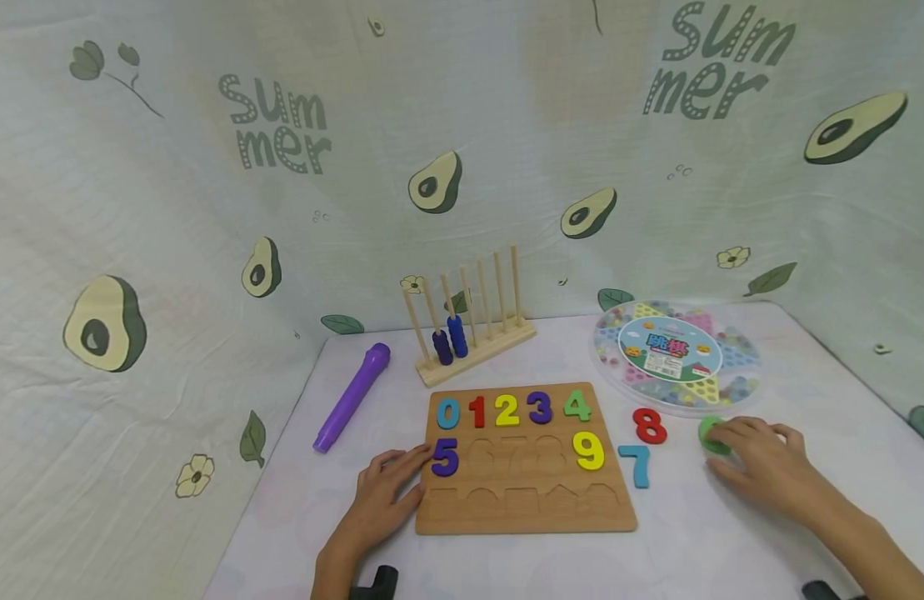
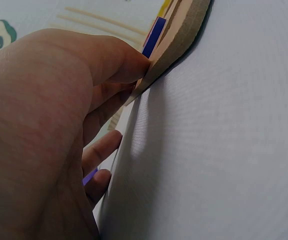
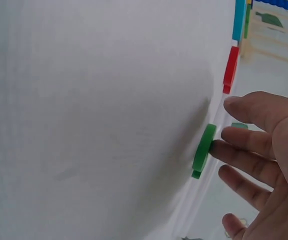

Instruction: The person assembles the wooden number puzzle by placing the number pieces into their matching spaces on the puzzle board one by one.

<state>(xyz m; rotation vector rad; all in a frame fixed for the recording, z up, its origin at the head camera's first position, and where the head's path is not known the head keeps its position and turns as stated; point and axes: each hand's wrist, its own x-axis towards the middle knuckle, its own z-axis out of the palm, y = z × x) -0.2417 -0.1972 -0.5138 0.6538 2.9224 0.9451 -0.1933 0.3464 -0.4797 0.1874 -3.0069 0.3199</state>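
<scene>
My left hand rests at the left edge of a wooden number board, its index finger and thumb touching the edge beside the purple 5. In the left wrist view, the fingertips meet the board's side, and the other fingers spread over the table. At the right, my right hand reaches over a green number piece, partly covered by the fingers. The right wrist view has loosely extended fingers touching the green piece on the table, with the thumb apart from it.
A red 8 and a blue 7 lie right of the board. Behind them sits a round clear Chinese checkers box. A wooden peg counting rack with blue beads stands behind the board. A purple stick lies left.
</scene>
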